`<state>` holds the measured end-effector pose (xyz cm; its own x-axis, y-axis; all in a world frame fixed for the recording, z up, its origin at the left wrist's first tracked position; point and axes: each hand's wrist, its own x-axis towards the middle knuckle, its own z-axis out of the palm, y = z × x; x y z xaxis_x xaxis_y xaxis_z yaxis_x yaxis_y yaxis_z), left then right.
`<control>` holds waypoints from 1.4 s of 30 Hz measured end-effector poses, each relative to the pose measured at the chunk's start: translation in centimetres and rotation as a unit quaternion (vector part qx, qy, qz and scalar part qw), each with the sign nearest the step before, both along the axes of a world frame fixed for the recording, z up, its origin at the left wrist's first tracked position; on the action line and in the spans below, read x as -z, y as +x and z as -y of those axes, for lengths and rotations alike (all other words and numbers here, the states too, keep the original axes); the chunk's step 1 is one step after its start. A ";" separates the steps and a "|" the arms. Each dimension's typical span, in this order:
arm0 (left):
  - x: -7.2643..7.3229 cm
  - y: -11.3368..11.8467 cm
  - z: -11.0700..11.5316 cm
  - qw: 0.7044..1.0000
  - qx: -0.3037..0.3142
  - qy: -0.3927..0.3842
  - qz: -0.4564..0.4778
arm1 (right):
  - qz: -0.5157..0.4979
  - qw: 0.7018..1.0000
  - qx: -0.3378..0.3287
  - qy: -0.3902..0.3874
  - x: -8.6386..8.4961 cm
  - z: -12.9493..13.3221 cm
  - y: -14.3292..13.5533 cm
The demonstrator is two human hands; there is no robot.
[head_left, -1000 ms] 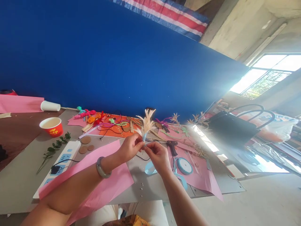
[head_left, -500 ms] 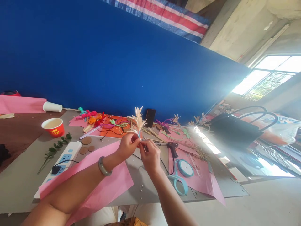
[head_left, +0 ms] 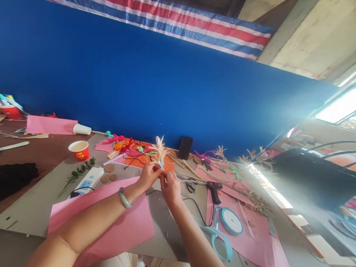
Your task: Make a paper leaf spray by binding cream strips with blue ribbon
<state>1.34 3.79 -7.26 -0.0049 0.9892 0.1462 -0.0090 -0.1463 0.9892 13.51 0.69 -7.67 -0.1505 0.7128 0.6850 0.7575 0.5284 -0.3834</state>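
Upright above my fingers stands a cream-coloured artificial flower (head_left: 160, 150) with thin pointed petals and a bit of light blue at its base. My left hand (head_left: 150, 176) pinches it low on the stem. Close beside, the curled fingers of my right hand (head_left: 170, 185) grip the same stem end; the fingertips of both hands nearly touch and hide the lower stem. Below my left forearm lies a sheet of pink paper (head_left: 133, 218). To the right of my right hand are a black glue gun (head_left: 214, 191) and a roll of light blue ribbon (head_left: 230, 221) with a loose loop.
A white power strip (head_left: 90, 180), a leafy green sprig (head_left: 76, 174) and a red paper cup (head_left: 79, 151) stand left. A dark phone (head_left: 185, 147) leans on the blue partition (head_left: 167, 81). Several more cream flowers (head_left: 219, 152) lie behind right, near a black bag (head_left: 314, 178).
My view has turned left, so the table things appear shifted to the right. Both hands keep their hold on the flower, which stays upright.
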 end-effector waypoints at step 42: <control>-1.3 -2.1 1.5 0.989 0.109 -0.046 0.084 | -0.302 0.918 -0.100 -0.237 -0.9 0.1 0.5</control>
<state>-0.75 2.25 -5.91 0.1937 0.9784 0.0717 -0.1952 -0.0332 0.9802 13.97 0.58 -6.78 -0.0049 0.9520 0.3061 0.2364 0.2985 -0.9247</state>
